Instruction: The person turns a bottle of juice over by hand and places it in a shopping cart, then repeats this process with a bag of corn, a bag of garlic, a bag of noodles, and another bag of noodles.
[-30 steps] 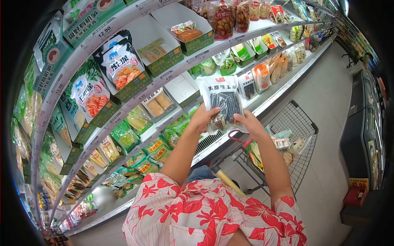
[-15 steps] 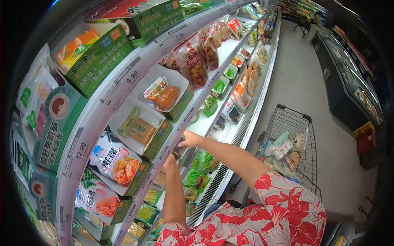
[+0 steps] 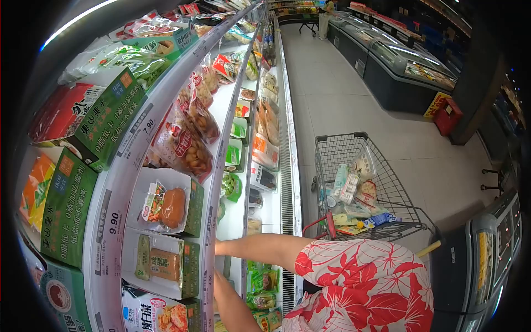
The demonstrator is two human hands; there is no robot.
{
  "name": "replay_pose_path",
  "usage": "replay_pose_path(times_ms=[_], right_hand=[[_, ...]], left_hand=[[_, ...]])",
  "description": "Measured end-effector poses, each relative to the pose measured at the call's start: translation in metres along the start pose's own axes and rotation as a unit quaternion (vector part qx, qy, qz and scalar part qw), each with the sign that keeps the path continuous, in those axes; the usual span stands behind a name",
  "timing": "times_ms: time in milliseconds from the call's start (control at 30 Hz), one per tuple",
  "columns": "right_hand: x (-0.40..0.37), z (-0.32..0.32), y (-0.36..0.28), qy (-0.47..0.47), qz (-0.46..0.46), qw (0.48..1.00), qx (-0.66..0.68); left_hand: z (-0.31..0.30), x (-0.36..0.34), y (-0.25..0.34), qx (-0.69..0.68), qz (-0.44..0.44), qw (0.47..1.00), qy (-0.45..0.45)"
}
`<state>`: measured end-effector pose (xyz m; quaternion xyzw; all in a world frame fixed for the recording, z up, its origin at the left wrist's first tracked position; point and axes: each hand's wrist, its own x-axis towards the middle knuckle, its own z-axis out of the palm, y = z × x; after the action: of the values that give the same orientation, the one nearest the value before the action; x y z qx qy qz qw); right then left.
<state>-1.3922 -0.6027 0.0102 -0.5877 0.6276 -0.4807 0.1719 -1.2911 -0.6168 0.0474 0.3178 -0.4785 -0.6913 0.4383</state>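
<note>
Both my arms reach into the refrigerated shelf, under the price-label rail (image 3: 209, 243). My right hand (image 3: 222, 247) goes in behind that rail, with only its wrist end showing. Just below it, my left hand (image 3: 219, 283) also passes behind the rail, and its fingers are hidden. Whatever either hand touches is out of sight. On the shelf above them sit a tray with a packed brown block (image 3: 165, 265) and a tray with a rounded brown item (image 3: 172, 207). Bagged greens (image 3: 263, 281) lie on a lower shelf, beyond my forearms.
A wire shopping cart (image 3: 368, 138) holding several packages stands to the right of the shelves. Chest freezers (image 3: 381, 63) line the aisle's far side, with a red box (image 3: 447, 115) by a pillar. A person (image 3: 326, 19) stands far down the aisle near another cart.
My view has swung right and toward the aisle, so the shelves shift left and more of the cart shows. My fingers, partly visible at the rail before, are now hidden behind it.
</note>
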Motion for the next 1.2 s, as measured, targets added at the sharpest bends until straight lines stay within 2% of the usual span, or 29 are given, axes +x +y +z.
replay_pose_path(times_ms=[433,667,800,1000,1200], right_hand=[[0.019,-0.025,0.005,-0.017,0.034,0.999,-0.019],[0.036,-0.031,-0.003,-0.022,0.036,0.999,-0.009],[0.034,-0.012,-0.012,-0.032,0.044,0.998,0.02],[-0.007,0.061,-0.034,-0.039,0.097,0.987,0.12],[-0.034,0.078,-0.045,-0.049,0.136,0.977,0.158]], left_hand=[[-0.033,0.001,-0.003,-0.031,0.009,0.999,0.04],[-0.021,0.011,-0.003,-0.029,0.031,0.997,0.067],[-0.026,0.005,-0.004,-0.006,0.038,0.995,0.096],[-0.05,-0.005,-0.005,0.089,0.013,0.986,0.14],[-0.057,-0.019,-0.008,0.124,-0.002,0.978,0.168]])
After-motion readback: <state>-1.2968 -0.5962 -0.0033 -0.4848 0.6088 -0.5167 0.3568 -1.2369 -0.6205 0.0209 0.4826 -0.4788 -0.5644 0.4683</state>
